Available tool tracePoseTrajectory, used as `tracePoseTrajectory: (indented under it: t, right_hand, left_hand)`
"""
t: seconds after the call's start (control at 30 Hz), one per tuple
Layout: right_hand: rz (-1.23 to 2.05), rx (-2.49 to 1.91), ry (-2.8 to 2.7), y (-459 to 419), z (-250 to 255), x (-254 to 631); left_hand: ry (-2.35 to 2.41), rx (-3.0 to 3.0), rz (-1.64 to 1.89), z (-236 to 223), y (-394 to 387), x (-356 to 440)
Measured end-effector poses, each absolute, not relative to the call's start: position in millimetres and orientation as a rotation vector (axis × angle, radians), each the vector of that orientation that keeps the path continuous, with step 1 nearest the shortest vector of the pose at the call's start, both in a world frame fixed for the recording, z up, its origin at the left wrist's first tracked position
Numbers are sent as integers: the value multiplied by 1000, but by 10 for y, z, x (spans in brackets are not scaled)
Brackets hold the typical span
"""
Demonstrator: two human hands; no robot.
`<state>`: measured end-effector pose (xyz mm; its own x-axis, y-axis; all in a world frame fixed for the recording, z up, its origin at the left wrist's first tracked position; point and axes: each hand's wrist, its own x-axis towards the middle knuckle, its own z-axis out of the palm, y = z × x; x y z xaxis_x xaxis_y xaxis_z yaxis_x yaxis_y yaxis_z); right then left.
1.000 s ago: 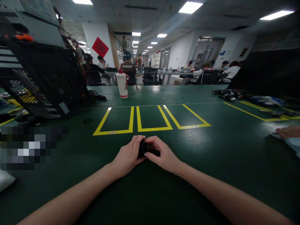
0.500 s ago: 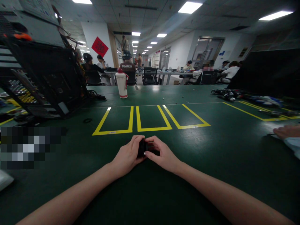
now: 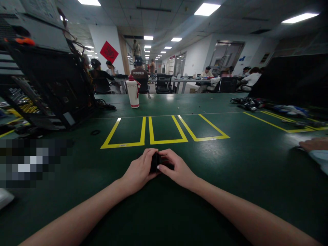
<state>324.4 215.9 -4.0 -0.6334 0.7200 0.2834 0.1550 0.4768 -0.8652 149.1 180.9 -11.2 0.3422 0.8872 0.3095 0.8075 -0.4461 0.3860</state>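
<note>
A small black object (image 3: 154, 163), too dark to name, is between my two hands low over the green table (image 3: 164, 212). My left hand (image 3: 139, 169) wraps round its left side, with the fingers curled over the top and behind. From the right, my right hand (image 3: 176, 169) grips it between the thumb in front and bent fingers at the back. Most of the object is hidden by my fingers. Just beyond my hands lie yellow tape outlines (image 3: 167, 141) on the tabletop.
A white tumbler with a red lid (image 3: 133, 95) stands farther back. At left is a large black equipment case (image 3: 51, 85), with a black ring (image 3: 95, 132) near it. Cables and tools (image 3: 248, 103) lie at right. Another person's hand (image 3: 314, 144) rests at the right edge.
Both hands keep the same hold on the black object. The view has shifted very slightly; the other person's hand at the right has barely moved.
</note>
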Motion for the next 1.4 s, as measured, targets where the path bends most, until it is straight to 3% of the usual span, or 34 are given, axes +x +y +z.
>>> tracePoseTrajectory:
  t: [1.4]
  right_hand:
    - [1122,-692,-2069,2163,-33,3271]
  left_hand:
    - [1576,2382,698,-129,1822,1500]
